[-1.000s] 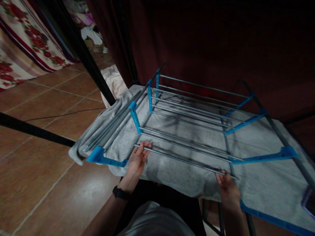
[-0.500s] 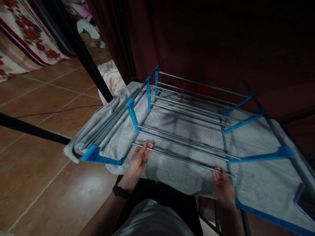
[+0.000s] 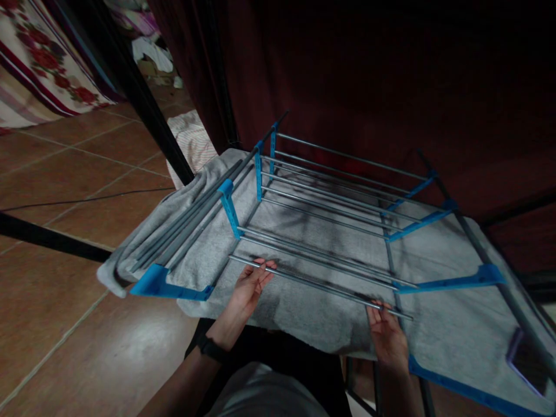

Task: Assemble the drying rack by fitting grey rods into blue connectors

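Rod (image 3: 321, 285): taken farther in than a second ago, more of its left end being left bare.
Left grip (image 3: 249, 286): clamped on the rod, between thumb and fingers.
Right grip (image 3: 388, 337): fingers closed on the rod near its right end.
Rack (image 3: 321, 256): laid on the blanket (image 3: 460, 330), the rod being held before its bars.
Tubes (image 3: 189, 218): bundled at left.
Phone (image 3: 532, 362): seen at far right.

2 curled hands (image 3: 248, 291) (image 3: 386, 336), well apart
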`<state>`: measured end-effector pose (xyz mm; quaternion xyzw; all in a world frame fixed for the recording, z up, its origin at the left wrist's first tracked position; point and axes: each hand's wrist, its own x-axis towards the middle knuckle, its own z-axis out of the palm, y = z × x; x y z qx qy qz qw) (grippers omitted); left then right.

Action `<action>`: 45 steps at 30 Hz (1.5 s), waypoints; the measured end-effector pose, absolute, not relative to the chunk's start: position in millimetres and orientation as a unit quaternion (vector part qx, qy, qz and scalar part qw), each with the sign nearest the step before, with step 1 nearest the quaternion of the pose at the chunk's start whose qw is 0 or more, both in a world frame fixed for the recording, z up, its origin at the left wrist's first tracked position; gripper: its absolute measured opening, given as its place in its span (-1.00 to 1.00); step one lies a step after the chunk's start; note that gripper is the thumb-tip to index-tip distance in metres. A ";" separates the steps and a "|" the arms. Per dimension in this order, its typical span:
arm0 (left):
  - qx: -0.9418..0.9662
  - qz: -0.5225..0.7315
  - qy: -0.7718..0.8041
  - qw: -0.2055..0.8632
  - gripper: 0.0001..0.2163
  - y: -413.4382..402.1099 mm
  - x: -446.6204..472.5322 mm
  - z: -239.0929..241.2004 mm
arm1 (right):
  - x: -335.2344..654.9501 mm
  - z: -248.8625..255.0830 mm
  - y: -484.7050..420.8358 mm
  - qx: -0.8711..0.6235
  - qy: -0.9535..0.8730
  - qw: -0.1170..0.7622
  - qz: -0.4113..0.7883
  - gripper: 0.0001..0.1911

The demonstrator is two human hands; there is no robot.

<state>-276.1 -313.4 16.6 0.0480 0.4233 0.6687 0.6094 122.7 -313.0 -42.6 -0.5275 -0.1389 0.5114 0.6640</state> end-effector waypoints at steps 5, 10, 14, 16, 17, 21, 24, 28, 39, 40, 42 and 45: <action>0.046 0.664 0.431 0.610 -0.78 -309.1 -284.5 20.2 | 109.3 -34.3 -312.1 -0.553 -0.150 0.649 0.500 -0.78; 0.027 0.656 0.439 0.614 -0.84 -310.1 -284.3 15.6 | 106.1 -37.9 -312.3 -0.561 -0.168 0.649 0.485 -0.79; 0.020 0.650 0.451 0.612 -0.81 -313.0 -280.0 8.5 | 110.8 -41.4 -311.3 -0.566 -0.143 0.654 0.481 -0.74; 0.025 0.648 0.458 0.608 -0.81 -314.3 -279.6 6.8 | 110.9 -41.0 -311.9 -0.571 -0.139 0.646 0.487 -0.74; 0.028 0.648 0.461 0.606 -0.81 -314.8 -279.8 6.4 | 110.1 -40.3 -312.6 -0.573 -0.138 0.642 0.490 -0.75; 0.046 0.638 0.475 0.604 -0.77 -316.5 -280.9 6.1 | 104.6 -37.5 -315.2 -0.566 -0.127 0.637 0.508 -0.77; 0.076 0.612 0.508 0.601 -0.70 -317.9 -279.7 4.4 | 102.5 -38.8 -315.3 -0.552 -0.121 0.637 0.524 -0.76; 0.175 0.548 0.552 0.603 -0.67 -323.4 -278.2 1.7 | 103.6 -43.8 -314.4 -0.546 -0.116 0.646 0.521 -0.74; 0.421 0.364 0.621 0.551 -0.82 -353.2 -311.4 -5.5 | 104.8 -44.7 -312.9 -0.534 -0.102 0.653 0.528 -0.77; 0.431 0.386 0.641 0.505 -0.86 -351.7 -312.8 -7.2 | 104.3 -44.1 -312.9 -0.531 -0.102 0.655 0.528 -0.77; 0.470 0.398 0.668 0.418 -0.89 -347.8 -311.8 -10.0 | 103.6 -43.2 -312.6 -0.530 -0.103 0.655 0.529 -0.77; 0.544 0.346 0.674 0.361 -0.84 -343.0 -303.8 -10.1 | 103.9 -43.2 -312.0 -0.532 -0.112 0.651 0.529 -0.78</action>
